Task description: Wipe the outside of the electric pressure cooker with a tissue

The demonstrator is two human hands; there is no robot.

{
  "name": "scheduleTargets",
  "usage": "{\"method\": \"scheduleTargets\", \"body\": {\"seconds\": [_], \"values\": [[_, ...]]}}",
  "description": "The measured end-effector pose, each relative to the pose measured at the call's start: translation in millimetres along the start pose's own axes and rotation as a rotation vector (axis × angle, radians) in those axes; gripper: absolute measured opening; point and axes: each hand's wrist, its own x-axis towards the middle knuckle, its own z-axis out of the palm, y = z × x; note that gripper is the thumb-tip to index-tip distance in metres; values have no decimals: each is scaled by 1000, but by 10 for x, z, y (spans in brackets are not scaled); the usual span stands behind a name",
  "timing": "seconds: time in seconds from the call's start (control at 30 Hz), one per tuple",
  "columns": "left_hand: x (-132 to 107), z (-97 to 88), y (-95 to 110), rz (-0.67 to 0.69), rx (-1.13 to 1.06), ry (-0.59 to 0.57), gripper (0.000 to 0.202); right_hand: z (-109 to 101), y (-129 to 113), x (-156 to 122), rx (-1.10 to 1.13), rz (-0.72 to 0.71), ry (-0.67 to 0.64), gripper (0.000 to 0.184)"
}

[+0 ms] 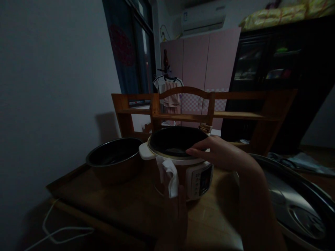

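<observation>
An open rice cooker point(199, 179) with a white control panel stands on the wooden table point(110, 205); its dark inner pot is exposed. My right hand point(220, 153) rests on the cooker's front rim, fingers together and curled over the edge. My left hand point(175, 216), low and in shadow, presses a white cloth point(169, 174) against the cooker's outer wall.
A steel bowl point(115, 160) sits left of the cooker. A large round lid point(300, 209) lies at the right. A wooden shelf point(199, 115) stands behind the table. A white cord point(60, 230) hangs off the front left corner. A wall is close on the left.
</observation>
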Motion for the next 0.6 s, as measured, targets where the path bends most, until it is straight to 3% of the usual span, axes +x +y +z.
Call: {"method": "scheduleTargets", "body": {"seconds": [0.1,0.17,0.23,0.37,0.6], "values": [[72,-23,166,192,146,-39,66,4,6,5,-2,2,12,55],[97,-58,236,364,285,-172,62,4,8,7,8,3,5,54],[99,-92,276,451,384,-311,60,-1,4,4,21,0,-7,54],[50,-129,333,427,366,-397,64,-20,-17,-14,21,-13,4,53],[-169,-57,274,194,124,-315,49,-31,-36,-25,16,-13,7,53]]}}
